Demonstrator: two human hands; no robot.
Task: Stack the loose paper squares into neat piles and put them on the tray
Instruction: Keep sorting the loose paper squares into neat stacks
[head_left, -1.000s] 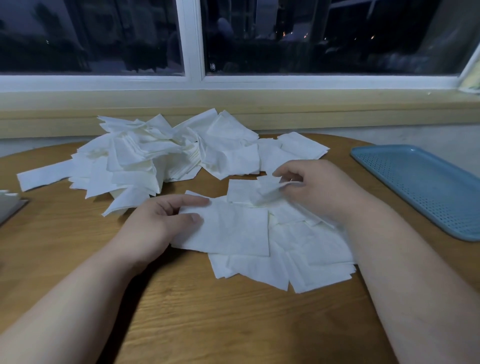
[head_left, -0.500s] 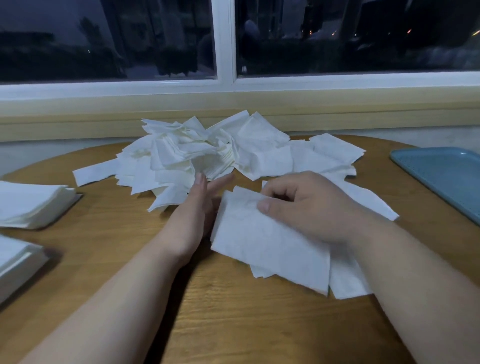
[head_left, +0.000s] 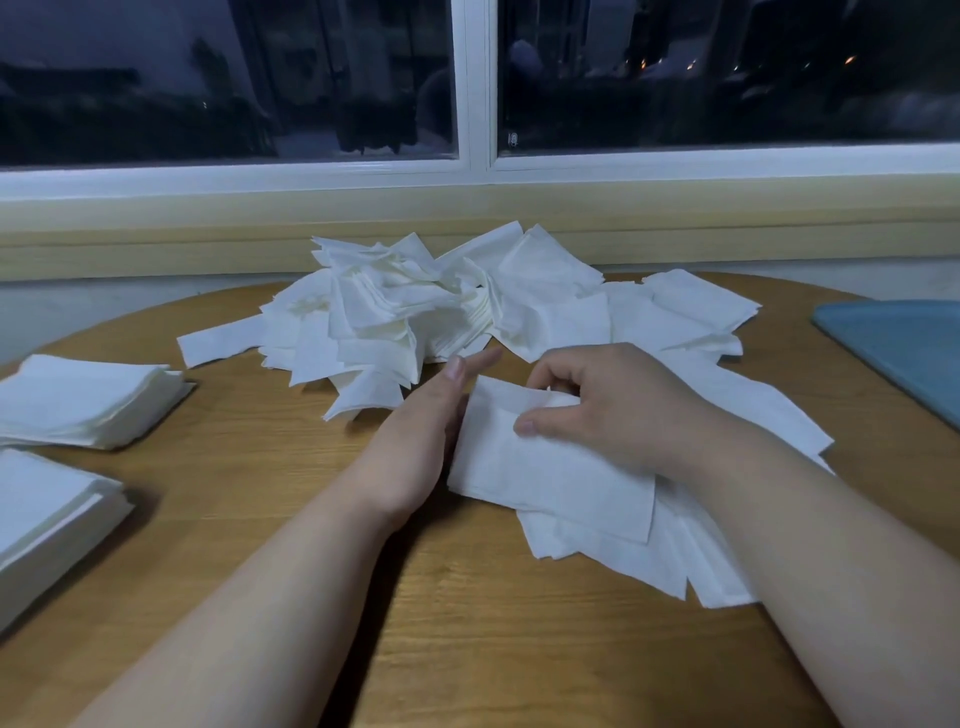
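Looking across a round wooden table toward a pale yellow ledge and a two-pane window with a white frame. Showing dark buildings outside, with small lights glimmering far off. Sitting in dim, cool, bluish light throughout.

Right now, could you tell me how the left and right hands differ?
The left hand has straight fingers; the right hand has curled ones. The left hand sits beside the paper bundle, while the right hand pinches it from above. Both touch the same bundle.
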